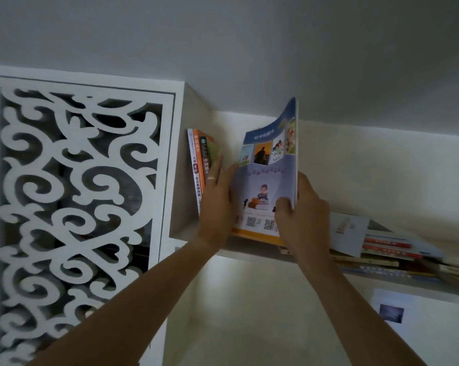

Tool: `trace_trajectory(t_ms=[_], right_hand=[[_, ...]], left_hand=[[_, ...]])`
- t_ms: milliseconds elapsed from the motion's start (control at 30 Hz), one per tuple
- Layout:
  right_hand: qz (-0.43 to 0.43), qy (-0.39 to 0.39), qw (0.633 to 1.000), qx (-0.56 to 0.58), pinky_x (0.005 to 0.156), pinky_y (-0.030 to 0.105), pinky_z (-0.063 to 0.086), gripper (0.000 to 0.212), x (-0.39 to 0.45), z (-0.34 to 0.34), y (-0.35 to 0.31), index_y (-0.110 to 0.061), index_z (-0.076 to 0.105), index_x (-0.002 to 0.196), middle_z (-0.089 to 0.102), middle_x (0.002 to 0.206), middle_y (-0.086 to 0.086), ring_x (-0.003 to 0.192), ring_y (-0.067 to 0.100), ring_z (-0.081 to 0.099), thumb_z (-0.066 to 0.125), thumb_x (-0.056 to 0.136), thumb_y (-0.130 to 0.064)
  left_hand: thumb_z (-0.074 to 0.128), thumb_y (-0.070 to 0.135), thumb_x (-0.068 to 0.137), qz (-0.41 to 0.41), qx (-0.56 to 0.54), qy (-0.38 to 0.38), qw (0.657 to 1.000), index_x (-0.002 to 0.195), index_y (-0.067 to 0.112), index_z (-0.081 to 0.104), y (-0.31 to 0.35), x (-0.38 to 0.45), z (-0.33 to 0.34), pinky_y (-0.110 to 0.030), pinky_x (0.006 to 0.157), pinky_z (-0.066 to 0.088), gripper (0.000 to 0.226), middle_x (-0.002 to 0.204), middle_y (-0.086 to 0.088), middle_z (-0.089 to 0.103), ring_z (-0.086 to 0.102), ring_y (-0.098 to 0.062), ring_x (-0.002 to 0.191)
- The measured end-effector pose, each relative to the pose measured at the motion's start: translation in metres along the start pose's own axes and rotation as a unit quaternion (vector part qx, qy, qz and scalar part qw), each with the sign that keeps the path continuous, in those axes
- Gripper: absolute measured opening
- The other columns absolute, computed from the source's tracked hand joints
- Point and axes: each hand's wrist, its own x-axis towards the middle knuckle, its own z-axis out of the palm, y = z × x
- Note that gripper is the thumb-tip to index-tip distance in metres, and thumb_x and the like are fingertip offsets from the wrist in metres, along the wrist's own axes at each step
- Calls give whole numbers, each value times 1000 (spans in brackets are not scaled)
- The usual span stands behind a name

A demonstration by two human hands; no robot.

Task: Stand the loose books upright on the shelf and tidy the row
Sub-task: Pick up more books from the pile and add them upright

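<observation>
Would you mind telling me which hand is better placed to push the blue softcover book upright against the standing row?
Probably the right hand: it grips the blue softcover book at its outer edge. The left hand lies open against the standing books, bracing them.

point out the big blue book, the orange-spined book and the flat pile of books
big blue book (pixel 265 178), head view, middle of its cover
orange-spined book (pixel 198 157), head view, on its spine
flat pile of books (pixel 386 249), head view, top of the stack

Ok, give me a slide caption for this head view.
Both hands stand a purple book beside upright books on the shelf.
</observation>
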Motion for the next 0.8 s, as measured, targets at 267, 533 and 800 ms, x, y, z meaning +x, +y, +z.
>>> trace_trajectory(t_ms=[267,533,800], right_hand=[[87,52,979,177,47,13,47,26,-6,7,25,-12,63,117,70,93,0,69,-7,66,57,93,-3],[-91,-10,992,84,55,17,46,28,-1,10,16,-24,54,123,64,84,-15,70,5,65,57,97,-14],[-19,-433,898,72,89,20,51,66,22,-36,6,-54,32,144,50,125,-26,112,-7,56,60,86,-68]], left_hand=[[52,18,104,-144,0,160,977,155,18,30,-20,-30,13,-47,101,57,55,151,-8,27,47,-26,131],[27,85,91,-169,-137,-161,963,120,20,62,82,19,4,-31,79,56,79,107,3,69,67,-9,93],[49,24,104,-348,-180,-177,903,136,8,51,75,49,9,-38,81,60,36,125,-13,63,63,-27,103]])
